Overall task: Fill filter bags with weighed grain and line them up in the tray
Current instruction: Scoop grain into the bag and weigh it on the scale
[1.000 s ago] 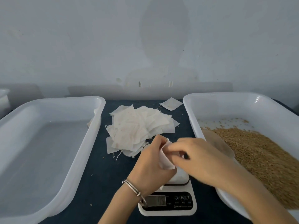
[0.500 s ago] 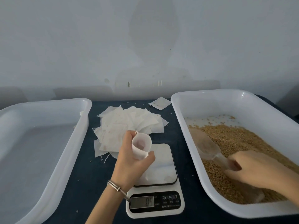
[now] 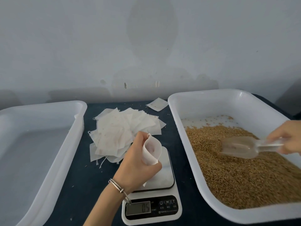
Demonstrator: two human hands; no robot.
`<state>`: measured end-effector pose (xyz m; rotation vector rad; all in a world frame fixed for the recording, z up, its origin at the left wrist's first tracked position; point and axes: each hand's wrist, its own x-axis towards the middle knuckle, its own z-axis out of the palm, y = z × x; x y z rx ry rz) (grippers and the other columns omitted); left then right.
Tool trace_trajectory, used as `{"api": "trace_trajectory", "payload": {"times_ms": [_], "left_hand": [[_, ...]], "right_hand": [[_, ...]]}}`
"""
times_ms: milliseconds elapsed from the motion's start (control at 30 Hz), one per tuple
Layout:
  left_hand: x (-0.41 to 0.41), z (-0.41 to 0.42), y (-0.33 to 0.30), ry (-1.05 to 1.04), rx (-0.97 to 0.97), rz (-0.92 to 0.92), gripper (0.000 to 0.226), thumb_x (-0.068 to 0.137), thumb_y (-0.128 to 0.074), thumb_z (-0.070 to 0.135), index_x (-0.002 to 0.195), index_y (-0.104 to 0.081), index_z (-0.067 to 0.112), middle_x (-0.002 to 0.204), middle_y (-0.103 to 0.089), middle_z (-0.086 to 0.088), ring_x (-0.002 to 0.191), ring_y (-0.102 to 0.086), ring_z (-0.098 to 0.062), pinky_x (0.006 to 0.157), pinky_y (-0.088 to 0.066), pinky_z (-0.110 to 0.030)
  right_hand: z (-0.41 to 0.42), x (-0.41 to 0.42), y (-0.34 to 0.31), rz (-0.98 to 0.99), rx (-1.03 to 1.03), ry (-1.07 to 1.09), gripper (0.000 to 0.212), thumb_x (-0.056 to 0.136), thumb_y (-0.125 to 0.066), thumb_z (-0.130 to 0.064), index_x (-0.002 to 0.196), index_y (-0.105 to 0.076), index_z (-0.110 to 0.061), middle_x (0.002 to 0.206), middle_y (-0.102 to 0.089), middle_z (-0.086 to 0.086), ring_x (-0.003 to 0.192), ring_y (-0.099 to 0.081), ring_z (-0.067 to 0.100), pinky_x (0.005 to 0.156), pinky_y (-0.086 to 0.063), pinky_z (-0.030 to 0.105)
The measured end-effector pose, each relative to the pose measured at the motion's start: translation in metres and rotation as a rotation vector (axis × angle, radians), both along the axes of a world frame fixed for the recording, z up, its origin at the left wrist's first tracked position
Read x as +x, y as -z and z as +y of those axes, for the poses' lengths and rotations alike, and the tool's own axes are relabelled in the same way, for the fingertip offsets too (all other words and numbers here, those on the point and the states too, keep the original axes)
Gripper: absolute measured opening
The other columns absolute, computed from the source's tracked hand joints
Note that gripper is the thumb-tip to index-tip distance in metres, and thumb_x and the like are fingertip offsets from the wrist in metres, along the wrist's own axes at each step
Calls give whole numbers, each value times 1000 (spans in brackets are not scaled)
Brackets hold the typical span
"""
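- Since half a second ago the right hand has lifted the clear scoop and turned its mouth leftward over the grain; its fingers are clamped on the handle.
- The left hand grips the opened filter bag, fingers curled round it, above the scale near the counter's front edge.
- Spare bags lie piled mid-counter, between the tray at the left edge and the grain tray on the right.
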<state>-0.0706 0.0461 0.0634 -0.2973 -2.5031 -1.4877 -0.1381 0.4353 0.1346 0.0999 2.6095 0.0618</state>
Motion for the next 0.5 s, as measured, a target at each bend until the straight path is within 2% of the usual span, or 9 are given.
{"api": "trace_trajectory", "payload": {"times_ms": [33, 100, 200, 267, 367, 433, 467, 500], "left_hand": [[0, 1, 0, -1, -12, 2, 39, 61, -60, 22, 94, -40, 28, 83, -50, 10, 73, -47, -8, 63, -44, -19], [1, 2, 0, -1, -16, 3, 39, 61, -60, 21, 94, -41, 28, 82, -50, 10, 73, -48, -9, 64, -45, -22], [3, 5, -1, 2, -15, 11, 37, 61, -60, 20, 91, -41, 29, 81, -51, 15, 69, -47, -2, 59, -43, -14], [5, 8, -2, 1, -23, 15, 37, 60, -61, 20, 90, -40, 30, 78, -50, 21, 67, -46, -1, 58, -42, -12], [6, 10, -3, 9, -30, 16, 39, 64, -65, 15, 91, -41, 29, 74, -49, 25, 65, -47, 1, 58, -41, -9], [6, 11, -3, 15, -30, 16, 42, 67, -67, 6, 92, -41, 29, 73, -49, 26, 65, -48, 2, 58, -41, -8], [7, 11, -3, 14, -28, 17, 42, 67, -67, 6, 92, -41, 29, 74, -50, 25, 65, -47, 2, 58, -41, -8], [7, 11, -4, 13, -23, 17, 41, 66, -67, 10, 91, -41, 30, 75, -50, 24, 65, -48, 2, 57, -42, -9]], "right_hand": [[-18, 4, -2, 41, -38, -7, 28, 67, -64, -24, 81, -68, -49, 79, -71, -3, 52, -66, 9, 47, -49, 19], [-43, 0, 1, 67, -38, -6, 26, 78, -63, -17, 84, -67, -42, 74, -70, -2, 45, -58, 7, 44, -42, 14], [-64, -2, 12, 61, -143, 51, 15, 87, -60, -15, 96, -68, -25, 69, -66, -2, 45, -51, 5, 45, -39, 13], [-74, -1, 25, 69, -219, 62, 16, 90, -58, -14, 103, -68, -14, 70, -64, -1, 44, -47, 1, 43, -37, 9], [-89, 3, 42, 119, -290, 34, 24, 92, -56, -20, 115, -62, -15, 76, -64, -3, 50, -48, 1, 43, -36, 9], [-96, 5, 45, 133, -308, 25, 33, 95, -52, -29, 126, -55, -18, 91, -67, -3, 69, -60, 5, 57, -47, 12], [-98, 8, 43, 150, -287, 2, 42, 95, -48, -36, 134, -48, -21, 108, -66, -3, 87, -64, 8, 72, -52, 16], [-99, 14, 37, 178, -255, -37, 51, 95, -44, -44, 141, -38, -24, 126, -59, -3, 106, -60, 10, 88, -50, 22]]}}
